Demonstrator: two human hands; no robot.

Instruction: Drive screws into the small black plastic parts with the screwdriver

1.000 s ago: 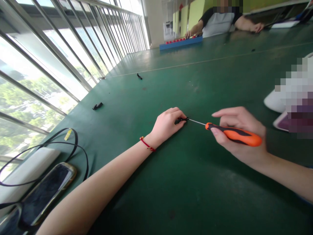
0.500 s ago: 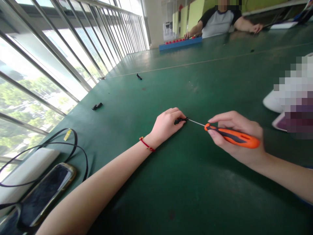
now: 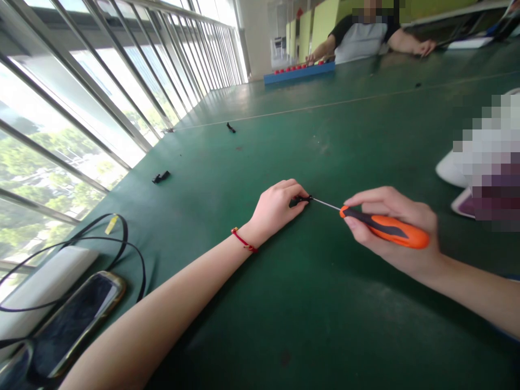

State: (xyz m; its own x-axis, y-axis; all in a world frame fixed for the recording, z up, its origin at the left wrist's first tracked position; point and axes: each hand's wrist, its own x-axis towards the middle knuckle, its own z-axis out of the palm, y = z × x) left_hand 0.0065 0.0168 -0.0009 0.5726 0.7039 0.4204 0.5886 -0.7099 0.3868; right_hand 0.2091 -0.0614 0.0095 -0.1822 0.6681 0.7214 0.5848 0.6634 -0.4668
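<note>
At your left hand (image 3: pixel 277 205) you pinch a part (image 3: pixel 301 200); beside it, your right hand (image 3: pixel 400 259) clasps a screwdriver (image 3: pixel 390 228).

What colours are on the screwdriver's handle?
The screwdriver handle is orange and dark grey, seen best in the head view.

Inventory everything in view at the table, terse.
Orange-handled screwdriver: 1, orange/black, right of centre
Slim black part: 1, black, at screwdriver tip
Small black pieces: 2 clear, black, table's left
Gold-edged phone: 1, dark, lower left
Long white block: 1, white, beside phone
Yellow-tagged black cable: count unclear, black, lower left
Red-topped blue bar: 1, blue/red, far end
Flat white item: 1, white, far right
Pixelated items: count unclear, white/purple, right
Metal railing: 1, grey, left
Green table: 1, green, beneath
Co-worker: 1, grey/black shirt, far side
Left hand: 1, red bracelet, pinching black part
Right hand: 1, bare, around screwdriver handle
</note>
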